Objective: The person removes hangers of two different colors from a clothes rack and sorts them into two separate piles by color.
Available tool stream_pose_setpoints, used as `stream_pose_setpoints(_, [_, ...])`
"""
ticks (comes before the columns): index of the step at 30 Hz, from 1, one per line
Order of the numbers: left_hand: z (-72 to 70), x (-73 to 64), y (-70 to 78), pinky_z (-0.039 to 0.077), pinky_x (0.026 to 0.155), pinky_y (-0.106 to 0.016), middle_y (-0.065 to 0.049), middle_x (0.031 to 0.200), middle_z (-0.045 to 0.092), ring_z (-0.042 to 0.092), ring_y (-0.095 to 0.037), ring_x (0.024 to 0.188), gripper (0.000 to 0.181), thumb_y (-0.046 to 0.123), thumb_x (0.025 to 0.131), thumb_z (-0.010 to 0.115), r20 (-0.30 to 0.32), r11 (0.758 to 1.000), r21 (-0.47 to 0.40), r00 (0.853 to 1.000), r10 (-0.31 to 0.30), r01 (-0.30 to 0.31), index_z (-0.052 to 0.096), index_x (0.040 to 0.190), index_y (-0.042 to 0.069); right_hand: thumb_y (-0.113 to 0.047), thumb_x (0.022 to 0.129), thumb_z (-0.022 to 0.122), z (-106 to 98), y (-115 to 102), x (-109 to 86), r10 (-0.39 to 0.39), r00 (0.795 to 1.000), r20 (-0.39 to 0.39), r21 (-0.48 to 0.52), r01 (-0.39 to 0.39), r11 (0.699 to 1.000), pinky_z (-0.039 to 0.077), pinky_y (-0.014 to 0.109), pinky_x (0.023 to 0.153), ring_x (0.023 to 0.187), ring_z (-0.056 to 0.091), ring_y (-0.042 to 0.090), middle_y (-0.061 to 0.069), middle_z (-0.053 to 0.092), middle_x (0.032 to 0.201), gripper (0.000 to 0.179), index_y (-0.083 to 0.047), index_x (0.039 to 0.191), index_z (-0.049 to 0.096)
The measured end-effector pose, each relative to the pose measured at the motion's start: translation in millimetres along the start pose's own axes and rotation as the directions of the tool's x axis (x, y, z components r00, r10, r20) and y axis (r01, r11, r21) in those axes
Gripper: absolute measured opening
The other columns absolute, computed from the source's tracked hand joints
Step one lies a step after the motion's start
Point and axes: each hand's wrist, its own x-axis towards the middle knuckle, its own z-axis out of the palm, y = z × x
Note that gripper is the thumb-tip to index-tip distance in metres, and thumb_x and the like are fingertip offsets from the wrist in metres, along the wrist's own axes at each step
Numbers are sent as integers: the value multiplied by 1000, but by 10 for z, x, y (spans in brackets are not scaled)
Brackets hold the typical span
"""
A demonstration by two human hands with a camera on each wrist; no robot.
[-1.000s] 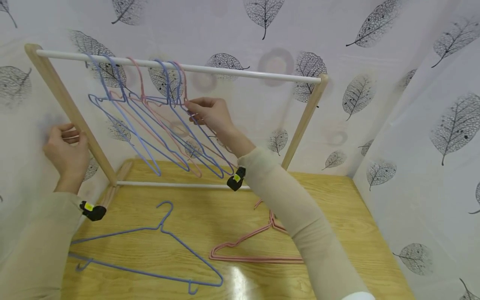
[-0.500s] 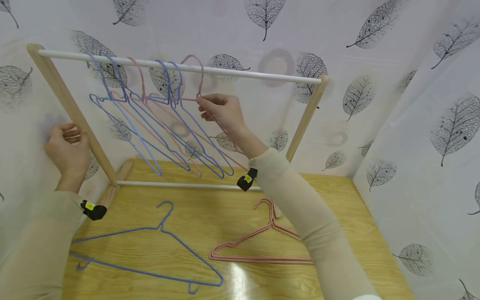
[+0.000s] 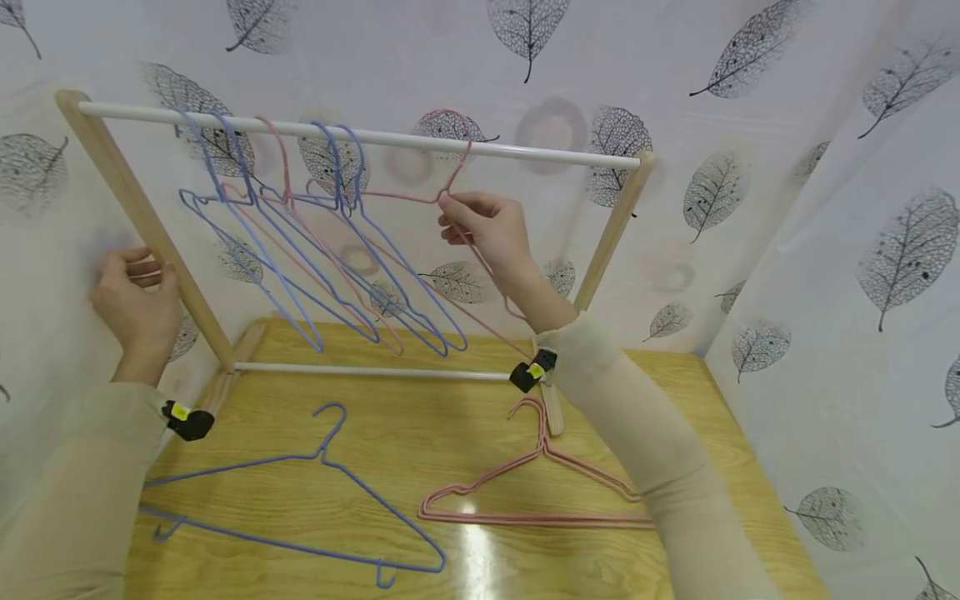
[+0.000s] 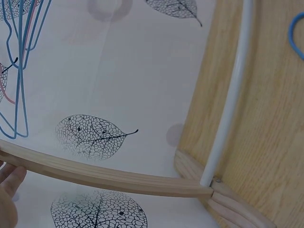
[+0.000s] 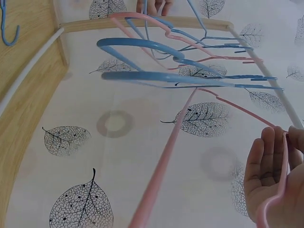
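My right hand (image 3: 491,233) pinches a pink clothes hanger (image 3: 397,197) at its neck; its hook shows above the white rail (image 3: 525,151), to the right of the other hung hangers. In the right wrist view, fingers and thumb of the right hand (image 5: 275,175) hold this neck, and the pink lower bar (image 5: 159,180) stretches across. Beside the rack's left wooden post (image 3: 142,204), my left hand (image 3: 138,296) rests with loosely bent fingers against its outer side. Several blue hangers (image 3: 348,179) and a pink hanger (image 3: 283,167) hang on the left half of the rail.
On the wooden tabletop (image 3: 360,483) lie a blue hanger (image 3: 285,546) at front left and stacked pink hangers (image 3: 517,518) at front right. A lower white bar (image 3: 375,372) joins the rack's feet. Leaf-patterned sheeting (image 3: 750,167) stands behind and to the sides.
My right hand has drawn the pink hanger rightward along the rail, away from the blue ones, and its hook has turned. The left hand stays at the post.
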Motion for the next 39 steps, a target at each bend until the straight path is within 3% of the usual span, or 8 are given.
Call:
stream_pose_setpoints(12, [25,38,-65,42,74,-2,38,84,42,45,24,76,36,20,100,64,7,1000,-8,1000,1,-1,67,132,6,-11,101,70,-373,43,-214,14,999,-32,11,-14,1000,67,23,68,63,74,8,-3,77,74,16,-14,90,80])
stream_pose_setpoints(21, [37,67,-115,45,75,-2,36,86,44,47,23,78,34,22,100,64,11,1000,-27,1000,14,-14,68,131,8,-12,101,70,-615,41,-302,-12,999,-47,10,13,1000,67,24,69,64,75,8,-2,78,76,12,-9,97,81])
stream_pose_setpoints(39, [40,68,-100,44,75,-2,36,86,46,47,23,77,34,21,100,64,12,1000,-21,1000,11,-10,68,131,7,-6,102,67,-920,-90,-431,-76,989,-129,111,90,990,67,23,66,60,74,10,0,78,73,18,-11,92,81])
